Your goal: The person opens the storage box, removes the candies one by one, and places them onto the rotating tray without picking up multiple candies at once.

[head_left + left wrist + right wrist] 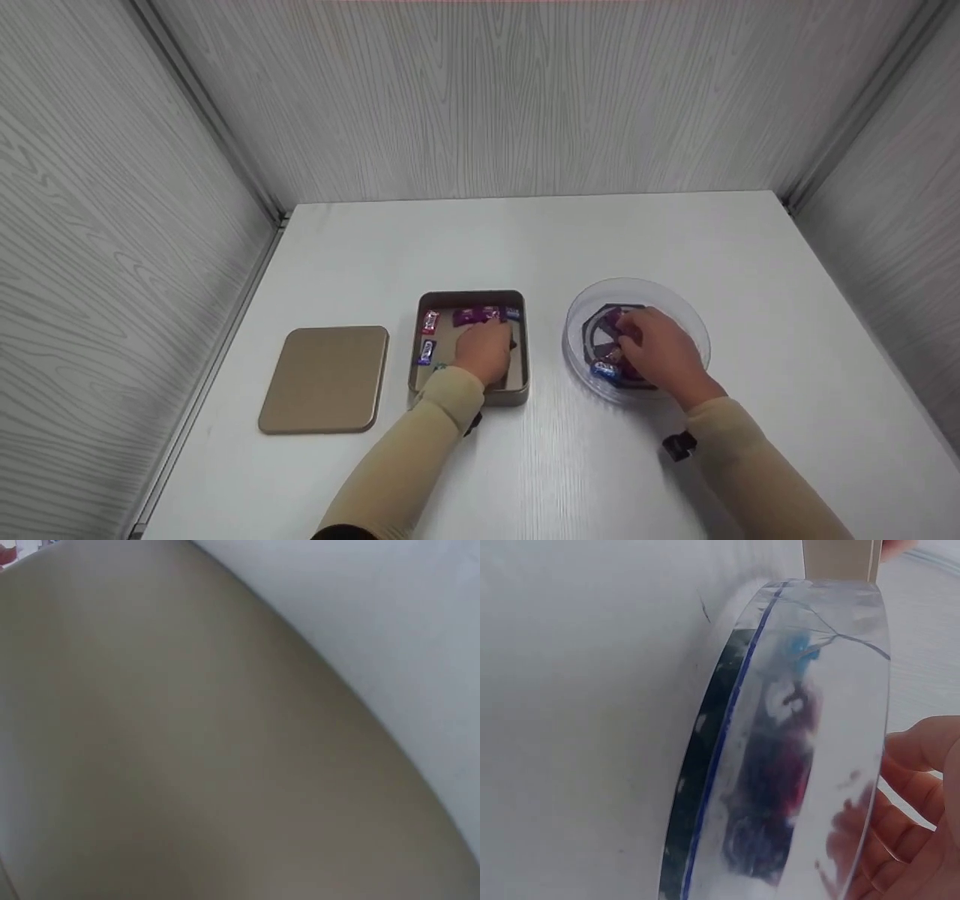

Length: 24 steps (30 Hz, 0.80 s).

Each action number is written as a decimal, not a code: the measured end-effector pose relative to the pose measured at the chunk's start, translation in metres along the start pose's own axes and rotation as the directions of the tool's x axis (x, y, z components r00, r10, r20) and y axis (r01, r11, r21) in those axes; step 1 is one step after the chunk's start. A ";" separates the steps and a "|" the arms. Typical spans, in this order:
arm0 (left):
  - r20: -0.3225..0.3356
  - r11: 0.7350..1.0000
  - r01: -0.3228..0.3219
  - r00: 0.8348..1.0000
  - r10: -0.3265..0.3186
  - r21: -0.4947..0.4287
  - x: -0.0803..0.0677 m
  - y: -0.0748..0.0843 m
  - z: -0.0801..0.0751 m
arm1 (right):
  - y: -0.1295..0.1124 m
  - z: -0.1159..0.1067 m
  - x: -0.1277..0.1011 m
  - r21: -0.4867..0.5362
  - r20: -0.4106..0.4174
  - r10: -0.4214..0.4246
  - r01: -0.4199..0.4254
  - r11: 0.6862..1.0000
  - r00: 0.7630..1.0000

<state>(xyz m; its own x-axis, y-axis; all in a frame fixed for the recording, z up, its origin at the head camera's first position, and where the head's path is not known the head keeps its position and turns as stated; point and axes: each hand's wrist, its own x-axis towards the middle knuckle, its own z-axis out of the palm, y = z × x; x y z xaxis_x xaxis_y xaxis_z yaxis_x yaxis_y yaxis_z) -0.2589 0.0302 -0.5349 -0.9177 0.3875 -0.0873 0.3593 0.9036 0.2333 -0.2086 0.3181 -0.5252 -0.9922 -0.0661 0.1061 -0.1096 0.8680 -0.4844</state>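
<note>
I see a square gold tin [517, 394] standing open on the worktop, with small wrapped sweets [429, 322] lying flat inside, purple, red and blue. Well to its right sits a round clear dish [694, 322] with dark sections, and more purple and blue sweets [604, 369] lie in them

Gold tin [517, 390] and gold lid [324, 379] on a white surface [525, 240]; purple, red and blue sweets [480, 315]; clear dish [690, 322] with a seemingly dark insert; beige sleeves [420, 457].
</note>
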 end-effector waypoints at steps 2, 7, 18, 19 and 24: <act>-0.015 1.000 0.006 1.000 -0.006 -0.007 0.001 0.000 0.000 | 0.000 -0.001 0.001 -0.001 0.001 0.003 -0.003 1.000 1.000; -0.035 1.000 0.010 0.999 -0.010 0.016 0.000 -0.001 0.002 | -0.002 -0.001 0.001 -0.003 0.017 0.003 -0.003 1.000 1.000; 0.014 0.998 0.033 0.999 -0.032 -0.045 -0.005 -0.004 0.002 | -0.004 0.003 -0.001 0.006 0.004 -0.011 0.011 1.000 1.000; 0.018 0.998 0.034 0.999 -0.033 -0.047 -0.005 -0.004 0.001 | -0.004 0.003 -0.001 0.008 0.003 -0.012 0.012 1.000 1.000; 0.025 0.998 0.023 0.999 -0.022 -0.056 -0.007 -0.004 0.000 | -0.004 0.003 -0.002 0.023 -0.004 -0.017 0.017 1.000 1.000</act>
<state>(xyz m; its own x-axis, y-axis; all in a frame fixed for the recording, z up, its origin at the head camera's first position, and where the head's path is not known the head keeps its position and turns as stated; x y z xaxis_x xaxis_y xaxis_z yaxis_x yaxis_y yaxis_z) -0.2544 0.0239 -0.5349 -0.9209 0.3720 -0.1163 0.3278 0.9007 0.2852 -0.2066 0.3132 -0.5263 -0.9898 -0.0789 0.1182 -0.1281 0.8554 -0.5019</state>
